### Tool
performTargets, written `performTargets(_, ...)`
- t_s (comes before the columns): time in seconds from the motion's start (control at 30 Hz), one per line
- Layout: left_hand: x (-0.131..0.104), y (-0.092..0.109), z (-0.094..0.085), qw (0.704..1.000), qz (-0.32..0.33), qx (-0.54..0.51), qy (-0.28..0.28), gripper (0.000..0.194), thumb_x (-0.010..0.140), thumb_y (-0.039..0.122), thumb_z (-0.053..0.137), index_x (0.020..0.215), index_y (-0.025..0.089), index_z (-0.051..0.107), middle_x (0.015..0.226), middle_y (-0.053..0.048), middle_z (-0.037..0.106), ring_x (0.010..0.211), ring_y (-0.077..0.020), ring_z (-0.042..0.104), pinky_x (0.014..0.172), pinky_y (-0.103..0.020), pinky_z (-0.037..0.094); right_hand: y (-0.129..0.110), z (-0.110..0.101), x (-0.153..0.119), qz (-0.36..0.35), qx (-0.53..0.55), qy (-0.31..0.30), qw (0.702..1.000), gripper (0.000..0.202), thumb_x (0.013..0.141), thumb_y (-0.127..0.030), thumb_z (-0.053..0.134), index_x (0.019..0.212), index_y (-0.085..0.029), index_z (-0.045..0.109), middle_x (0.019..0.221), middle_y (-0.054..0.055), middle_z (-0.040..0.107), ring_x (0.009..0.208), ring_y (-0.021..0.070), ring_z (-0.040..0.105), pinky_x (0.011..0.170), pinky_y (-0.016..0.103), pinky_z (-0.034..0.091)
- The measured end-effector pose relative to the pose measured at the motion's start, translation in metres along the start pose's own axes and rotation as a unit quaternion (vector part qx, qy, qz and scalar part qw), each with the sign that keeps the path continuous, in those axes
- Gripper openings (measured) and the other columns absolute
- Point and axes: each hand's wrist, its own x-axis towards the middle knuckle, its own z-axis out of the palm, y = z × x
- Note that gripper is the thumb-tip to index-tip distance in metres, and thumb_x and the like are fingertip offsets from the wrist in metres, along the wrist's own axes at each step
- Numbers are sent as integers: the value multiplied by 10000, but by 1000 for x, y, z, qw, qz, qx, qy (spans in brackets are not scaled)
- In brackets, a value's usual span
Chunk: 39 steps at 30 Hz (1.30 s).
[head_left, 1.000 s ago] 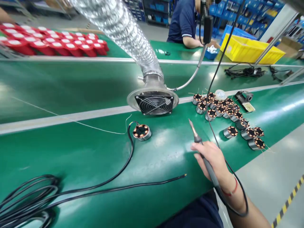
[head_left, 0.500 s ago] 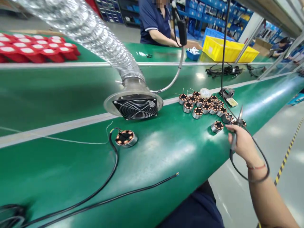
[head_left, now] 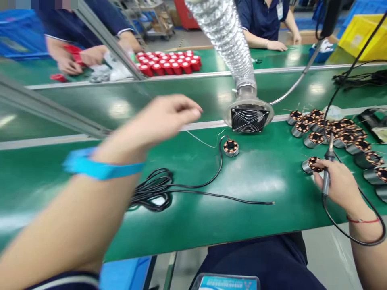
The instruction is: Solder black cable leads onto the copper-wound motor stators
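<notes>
Bright overall, cool-white light, source out of frame; reflections suggest overhead. Broad washed-out glare on the green bench [head_left: 196,229] below and right of the fan [head_left: 250,119]; smaller hot spots on the green strip [head_left: 169,90] behind, both sides of the fan. Foil duct [head_left: 229,40] above the fan full of glints. Shadows faint, soft. Left grip [head_left: 169,119], left of the fan, motion-blurred; blue wristband [head_left: 102,165] smeared. Right grip [head_left: 341,183] and soldering iron [head_left: 325,183], lower right of the fan, reasonably crisp. Background beyond the fan soft. Wide-angle stretch at far edges; mosaic patch [head_left: 39,4] far upper left of fan.
</notes>
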Motion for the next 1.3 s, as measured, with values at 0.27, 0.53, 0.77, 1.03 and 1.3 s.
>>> performTargets(0.27,17,-65,128,996,13,-5,-86,256,822,248,549,946,99,717,1062,-141,691,1017,-259,599,1012,-416,414,-88,14,53,-146,111,-48,982,271,820,-170,548,1089,-192,566,940,81,667,837,240,589,745,370,476)
performTargets(0.53,-25,-24,124,920,-72,-381,-53,96,776,121,431,729,172,497,593,16,574,470,-92,487,525,-227,413,-109,32,56,-84,275,-22,958,591,839,-219,597,1384,-222,367,1293,128,582,1145,287,565,941,486,489)
performTargets(0.77,-52,27,153,841,-120,-450,-275,174,857,250,560,760,116,610,537,71,400,411,-19,284,406,-159,171,-112,43,49,-69,306,-9,949,544,874,-297,620,1357,-249,375,1220,118,622,1125,292,588,920,507,521)
performTargets(1.03,-43,38,159,780,-177,-519,-302,181,806,136,511,648,108,595,510,47,418,375,-8,222,416,-197,83,-112,40,49,-56,317,-34,946,517,865,-277,614,1331,-236,394,1215,126,620,1110,297,591,908,522,523)
performTargets(1.3,-56,30,163,741,-148,-572,-320,253,759,352,686,837,137,579,559,82,382,425,-15,212,442,-195,80,-116,37,51,-38,319,-25,947,507,873,-282,619,1328,-231,400,1199,128,632,1106,301,587,891,517,532)
